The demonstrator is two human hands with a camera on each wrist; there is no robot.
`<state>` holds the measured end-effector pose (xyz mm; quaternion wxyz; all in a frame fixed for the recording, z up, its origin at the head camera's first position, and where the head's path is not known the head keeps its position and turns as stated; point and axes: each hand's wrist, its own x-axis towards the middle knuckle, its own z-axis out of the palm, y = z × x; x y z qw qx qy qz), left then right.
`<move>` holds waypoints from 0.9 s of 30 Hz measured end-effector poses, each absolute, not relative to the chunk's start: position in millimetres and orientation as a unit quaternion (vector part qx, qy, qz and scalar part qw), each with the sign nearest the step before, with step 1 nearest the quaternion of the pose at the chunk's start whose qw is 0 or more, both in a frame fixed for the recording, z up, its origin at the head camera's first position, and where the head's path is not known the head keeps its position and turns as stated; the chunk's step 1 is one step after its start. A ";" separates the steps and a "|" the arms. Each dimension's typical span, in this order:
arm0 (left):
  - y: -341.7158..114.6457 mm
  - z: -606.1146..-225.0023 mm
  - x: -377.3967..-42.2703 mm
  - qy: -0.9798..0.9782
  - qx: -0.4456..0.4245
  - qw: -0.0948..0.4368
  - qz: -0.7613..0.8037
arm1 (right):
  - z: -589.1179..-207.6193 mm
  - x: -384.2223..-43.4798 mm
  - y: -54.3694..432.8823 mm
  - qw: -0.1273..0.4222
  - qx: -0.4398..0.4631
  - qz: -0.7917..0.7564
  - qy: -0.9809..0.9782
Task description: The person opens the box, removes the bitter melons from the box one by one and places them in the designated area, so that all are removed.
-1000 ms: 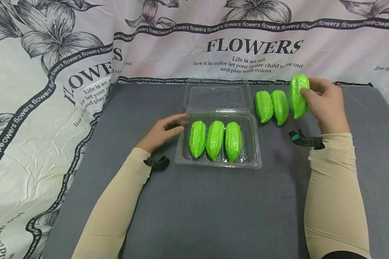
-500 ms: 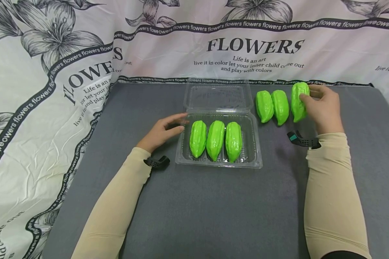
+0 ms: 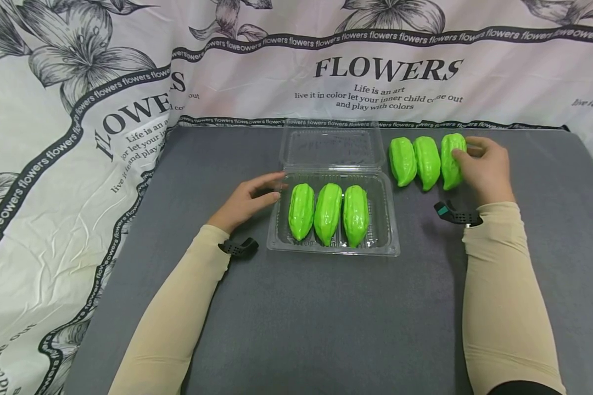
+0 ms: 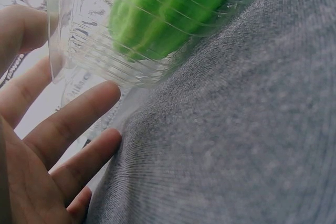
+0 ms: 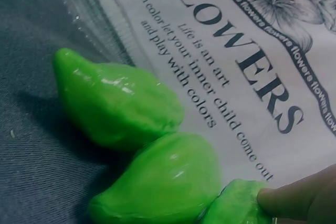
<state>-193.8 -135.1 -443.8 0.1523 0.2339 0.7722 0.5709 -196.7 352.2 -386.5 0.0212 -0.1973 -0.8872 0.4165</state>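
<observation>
Soft, even light fills the head view, with the pale printed cloth (image 3: 257, 93) bright and the grey worktop (image 3: 336, 318) darker. A faint shadow lies just left of the right sleeve (image 3: 509, 296). White glints dot the green fruits (image 3: 356, 216) and the clear box (image 3: 333, 252). In the left wrist view, the cloth is washed out and the worktop's weave partly blurs; the right wrist view is dimmer, with dark shadows beside the fruits.
</observation>
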 end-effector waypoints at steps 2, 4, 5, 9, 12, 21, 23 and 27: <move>-135.1 -443.6 -193.5 0.773 0.233 0.152 0.570 | -390.2 -197.8 352.5 0.022 -0.198 0.419 -0.886; -134.8 -443.8 -193.5 0.773 0.232 0.152 0.570 | -392.9 -198.5 352.6 0.021 -0.200 0.422 -0.884; -134.7 -444.0 -193.7 0.773 0.233 0.152 0.570 | -393.9 -198.7 352.7 0.020 -0.201 0.425 -0.882; -134.4 -442.9 -193.3 0.775 0.230 0.154 0.569 | -396.2 -199.2 352.4 0.016 -0.203 0.428 -0.881; -134.5 -442.3 -192.9 0.776 0.228 0.155 0.568 | -396.7 -199.2 351.8 0.012 -0.200 0.430 -0.880; -134.3 -443.5 -193.8 0.779 0.229 0.152 0.565 | -396.7 -198.8 351.8 -0.011 -0.201 0.440 -0.875; -134.2 -443.5 -193.7 0.778 0.229 0.151 0.565 | -396.7 -199.2 352.3 -0.016 -0.203 0.442 -0.873; -134.5 -443.9 -193.2 0.778 0.228 0.151 0.566 | -396.9 -199.9 352.8 -0.025 -0.206 0.443 -0.872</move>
